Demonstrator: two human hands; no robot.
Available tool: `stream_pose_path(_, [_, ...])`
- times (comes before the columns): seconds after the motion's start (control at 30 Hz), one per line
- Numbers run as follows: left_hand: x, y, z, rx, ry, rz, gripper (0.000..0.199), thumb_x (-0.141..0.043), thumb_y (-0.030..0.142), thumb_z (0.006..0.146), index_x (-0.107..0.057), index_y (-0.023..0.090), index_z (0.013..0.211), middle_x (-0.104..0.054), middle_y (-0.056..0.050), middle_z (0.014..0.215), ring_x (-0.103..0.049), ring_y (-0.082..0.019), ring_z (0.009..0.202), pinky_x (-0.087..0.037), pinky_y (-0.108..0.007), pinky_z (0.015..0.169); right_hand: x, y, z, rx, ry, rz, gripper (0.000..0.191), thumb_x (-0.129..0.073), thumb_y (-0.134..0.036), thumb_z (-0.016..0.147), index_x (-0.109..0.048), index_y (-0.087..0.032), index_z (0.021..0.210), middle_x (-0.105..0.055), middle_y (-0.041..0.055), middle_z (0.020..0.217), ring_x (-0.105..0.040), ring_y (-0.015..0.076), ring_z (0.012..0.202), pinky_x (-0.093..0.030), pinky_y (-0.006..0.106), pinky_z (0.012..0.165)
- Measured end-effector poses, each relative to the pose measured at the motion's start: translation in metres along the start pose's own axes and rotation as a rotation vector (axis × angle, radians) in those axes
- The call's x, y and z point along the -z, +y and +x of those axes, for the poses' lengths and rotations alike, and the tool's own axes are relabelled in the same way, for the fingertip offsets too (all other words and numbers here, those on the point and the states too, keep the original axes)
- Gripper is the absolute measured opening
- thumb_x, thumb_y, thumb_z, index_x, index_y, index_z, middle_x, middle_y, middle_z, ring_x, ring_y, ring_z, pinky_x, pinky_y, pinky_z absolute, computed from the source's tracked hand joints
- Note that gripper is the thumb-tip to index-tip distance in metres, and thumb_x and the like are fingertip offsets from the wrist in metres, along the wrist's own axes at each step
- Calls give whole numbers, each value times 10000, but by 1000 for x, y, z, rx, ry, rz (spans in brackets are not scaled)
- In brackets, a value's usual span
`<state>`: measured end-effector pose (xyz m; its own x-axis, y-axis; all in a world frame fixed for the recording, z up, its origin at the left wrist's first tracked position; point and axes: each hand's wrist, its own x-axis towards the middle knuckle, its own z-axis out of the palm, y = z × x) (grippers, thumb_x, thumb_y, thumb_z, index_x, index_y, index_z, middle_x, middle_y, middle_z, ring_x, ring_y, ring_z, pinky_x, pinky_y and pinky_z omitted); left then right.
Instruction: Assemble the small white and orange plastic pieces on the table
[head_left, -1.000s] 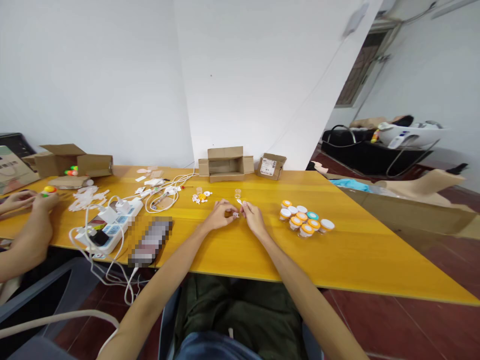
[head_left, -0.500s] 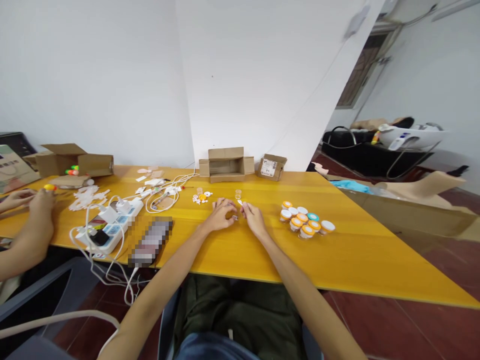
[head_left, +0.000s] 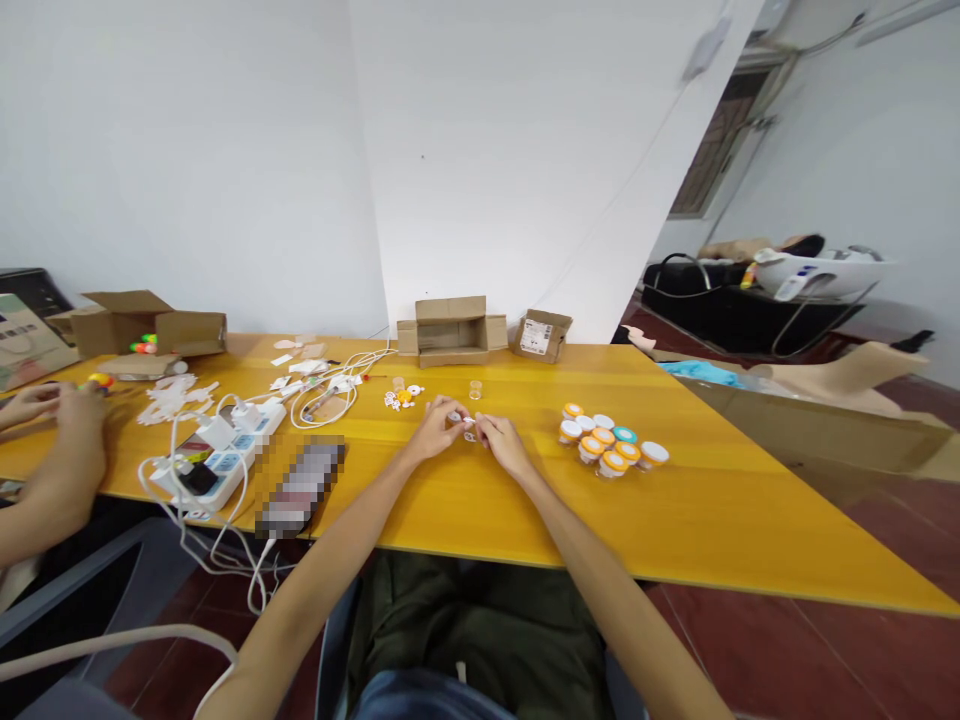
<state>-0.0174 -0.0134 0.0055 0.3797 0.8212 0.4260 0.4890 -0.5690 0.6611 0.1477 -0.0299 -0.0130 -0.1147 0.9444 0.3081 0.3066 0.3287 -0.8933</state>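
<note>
Right hand [head_left: 501, 442] moved inward — pinching white piece [head_left: 469, 421] beside left hand [head_left: 434, 431], whose grip is unclear.

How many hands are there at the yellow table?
4: your left hand and right hand, close together mid-table; and another person's hand and their other hand, at the far left. Some fingers are partly hidden.

Sm. wht pc [head_left: 468, 421] btwn hands [head_left: 435, 431] [head_left: 504, 443]; 2nd wht pc [head_left: 470, 436] just beside.
</note>
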Motion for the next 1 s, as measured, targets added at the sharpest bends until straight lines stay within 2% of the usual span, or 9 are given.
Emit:
stream_pose_path(0.17, [0,0,0,18,31,-27,124,-667,332,884,-695,222,834,-675,-15,911,-544,-197,945,-409,-363,978,1,-1,0,23,22,3,582,-357,-705,891,-446,-251,537,-461,-19,476,-470,167,514,-402,297,573])
stream_pose_path(0.4, [1,-2,1,18,53,-43,207,-658,410,893,-705,218,829,-669,-15,899,-559,-189,922,-426,-353,968,-1,-2,0,83,58,43,488,-431,-702,858,-532,-249,708,-540,-24,592,-521,176,597,-442,289,607])
stream_pose_path(0.53, [0,-5,1,8,53,-71,227,-670,435,882,-724,220,837,-668,-22,888,-563,-187,903,-444,-347,940,0,-1,0,85,48,8,460,-417,-660,878,-493,-255,674,-533,-23,581,-522,179,592,-440,289,602])
stream_pose_path(0.7, [-2,-4,1,-22,16,-92,198,-695,418,864,-763,238,908,-690,-25,920,-573,-194,930,-439,-359,973,0,0,-1,73,93,-98,435,-392,-586,920,-466,-259,642,-561,-11,582,-533,187,589,-407,287,583])
stream_pose_path(0.83, [-2,-2,1,-20,-7,-103,153,-717,364,844,-779,248,922,-702,-24,933,-584,-195,924,-445,-363,989,0,0,-2,57,116,-189,401,-391,-527,941,-476,-263,651,-611,6,618,-565,200,608,-401,290,599])
stream_pose_path(1.0, [-2,-3,2,-15,-4,-130,127,-738,325,819,-788,249,908,-692,-22,911,-593,-191,900,-483,-352,949,0,3,-1,47,81,-260,396,-371,-485,964,-511,-262,668,-648,27,656,-603,213,653,-416,290,619])
